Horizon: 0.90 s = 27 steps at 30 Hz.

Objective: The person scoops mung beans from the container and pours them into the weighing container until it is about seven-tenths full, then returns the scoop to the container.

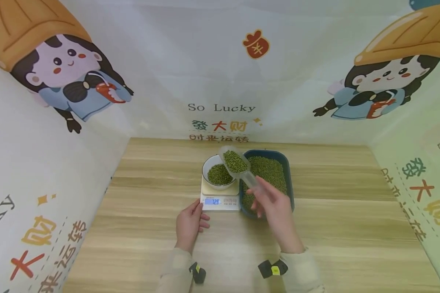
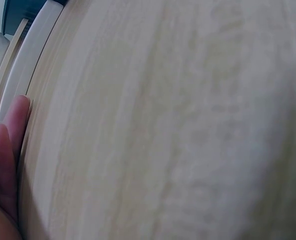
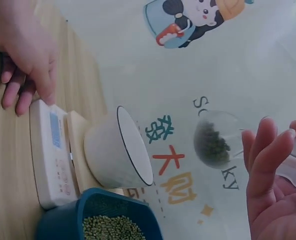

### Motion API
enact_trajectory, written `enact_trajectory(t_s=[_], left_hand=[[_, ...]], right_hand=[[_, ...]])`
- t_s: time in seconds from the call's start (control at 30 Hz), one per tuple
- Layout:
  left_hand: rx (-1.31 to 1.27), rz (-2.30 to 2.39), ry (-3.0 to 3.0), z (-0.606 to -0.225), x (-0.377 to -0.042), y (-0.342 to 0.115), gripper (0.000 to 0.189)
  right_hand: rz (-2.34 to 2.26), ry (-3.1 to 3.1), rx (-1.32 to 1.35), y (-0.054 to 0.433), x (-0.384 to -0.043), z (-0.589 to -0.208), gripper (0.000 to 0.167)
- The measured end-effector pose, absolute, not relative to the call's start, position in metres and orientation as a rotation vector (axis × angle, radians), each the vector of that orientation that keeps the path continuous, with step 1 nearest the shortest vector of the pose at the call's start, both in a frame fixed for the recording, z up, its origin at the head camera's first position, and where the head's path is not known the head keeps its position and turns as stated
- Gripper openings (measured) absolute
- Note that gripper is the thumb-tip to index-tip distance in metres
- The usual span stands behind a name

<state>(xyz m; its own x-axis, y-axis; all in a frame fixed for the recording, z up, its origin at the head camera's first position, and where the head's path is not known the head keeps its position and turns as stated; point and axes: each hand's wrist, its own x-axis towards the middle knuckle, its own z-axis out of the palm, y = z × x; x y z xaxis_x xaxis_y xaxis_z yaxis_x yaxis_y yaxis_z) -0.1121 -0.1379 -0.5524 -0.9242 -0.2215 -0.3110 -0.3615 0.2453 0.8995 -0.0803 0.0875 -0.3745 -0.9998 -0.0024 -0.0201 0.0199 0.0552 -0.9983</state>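
My right hand [image 1: 273, 203] grips the handle of a clear scoop [image 1: 248, 178] loaded with small green beans [image 1: 234, 160]. The scoop is above the right side of a white bowl [image 3: 105, 150] with a dark rim. Green beans [image 1: 218, 175] also lie inside this bowl, which stands on a white digital kitchen scale [image 1: 221, 206]. The lit display [image 1: 212, 202] appears to read 729; any decimal point is too small to tell. At the scale's front left corner, my left hand [image 1: 189, 224] touches the edge with its fingers [image 2: 17, 120].
A dark blue bin [image 1: 292, 199] of green beans stands against the scale's right side. Behind the wooden table [image 1: 161, 175] hangs a printed cloth [image 1: 161, 61] with cartoon figures, and it also lines both sides.
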Motion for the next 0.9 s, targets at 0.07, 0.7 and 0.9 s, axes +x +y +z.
enact_trajectory(t_s=[0.07,0.7,0.9], left_hand=[[-0.549,1.779,2.383,-0.552,-0.114,-0.138,0.04],[-0.562,1.759,2.409,-0.552,-0.114,-0.14,0.039],[-0.557,1.758,2.403,-0.554,-0.113,-0.139,0.041]], right_hand=[[-2.127,2.281,0.022,0.089,-0.082,-0.379,0.04],[-1.762,2.381,-0.017,0.09,-0.093,-0.375,0.041],[-1.699,2.378,0.014,0.089,-0.094,-0.372,0.04]])
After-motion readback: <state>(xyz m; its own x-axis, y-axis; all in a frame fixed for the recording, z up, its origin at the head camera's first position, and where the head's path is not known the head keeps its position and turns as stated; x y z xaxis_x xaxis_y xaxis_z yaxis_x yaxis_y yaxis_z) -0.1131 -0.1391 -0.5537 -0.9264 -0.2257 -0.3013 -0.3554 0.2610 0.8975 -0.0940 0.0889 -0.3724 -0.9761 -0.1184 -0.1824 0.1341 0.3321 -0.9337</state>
